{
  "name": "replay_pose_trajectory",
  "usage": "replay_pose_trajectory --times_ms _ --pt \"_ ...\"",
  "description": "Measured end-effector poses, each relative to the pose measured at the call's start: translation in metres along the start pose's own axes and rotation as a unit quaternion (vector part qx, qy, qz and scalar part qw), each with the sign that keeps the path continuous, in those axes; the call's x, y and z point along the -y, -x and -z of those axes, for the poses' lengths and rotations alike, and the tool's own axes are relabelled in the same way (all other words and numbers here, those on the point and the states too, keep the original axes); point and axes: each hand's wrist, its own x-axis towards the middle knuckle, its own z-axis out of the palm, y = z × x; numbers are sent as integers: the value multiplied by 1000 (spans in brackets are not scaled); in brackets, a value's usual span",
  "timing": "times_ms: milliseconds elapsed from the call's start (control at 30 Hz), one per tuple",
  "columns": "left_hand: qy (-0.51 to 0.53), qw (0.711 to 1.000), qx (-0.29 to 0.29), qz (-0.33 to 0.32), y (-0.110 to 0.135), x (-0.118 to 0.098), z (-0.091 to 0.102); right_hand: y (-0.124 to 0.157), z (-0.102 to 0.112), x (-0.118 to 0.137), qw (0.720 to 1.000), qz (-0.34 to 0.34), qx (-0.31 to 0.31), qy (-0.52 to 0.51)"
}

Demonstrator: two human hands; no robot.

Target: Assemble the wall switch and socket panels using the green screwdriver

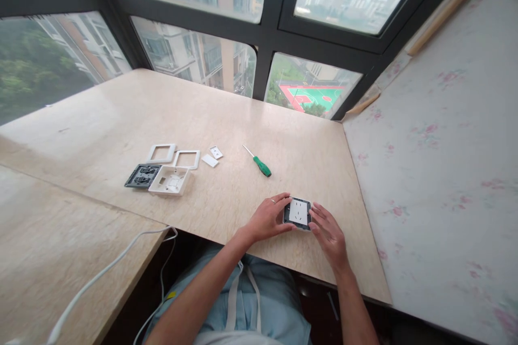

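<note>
A wall socket module [298,211], white face in a dark frame, lies on the beige table [121,118] near its front edge. My left hand [269,219] grips its left side with curled fingers. My right hand [328,233] holds its right side, fingers bent against the edge. A green-handled screwdriver [259,163] lies a little beyond the hands, untouched.
To the left lie a dark socket insert [142,176], a white back box [169,180], two white square frames [162,153] and two small white covers [212,156]. A white cable [101,275] runs across the lower left tabletop. Windows stand behind; a flowered wall is at the right.
</note>
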Motion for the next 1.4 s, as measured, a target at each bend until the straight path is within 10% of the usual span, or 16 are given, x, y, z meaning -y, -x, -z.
replay_pose_trajectory --times_ms 400,733,967,1400 --pt "21 1000 -10 -4 1 -3 3 -28 -12 39 993 -61 -105 -13" --pt "39 999 -7 2 2 -2 3 -157 -100 65 975 -21 155 156" --pt "54 998 -16 -7 0 1 2 -183 -152 55 944 -16 230 236" --pt "23 1000 -9 9 0 5 -1 -188 -56 103 996 48 1 69"
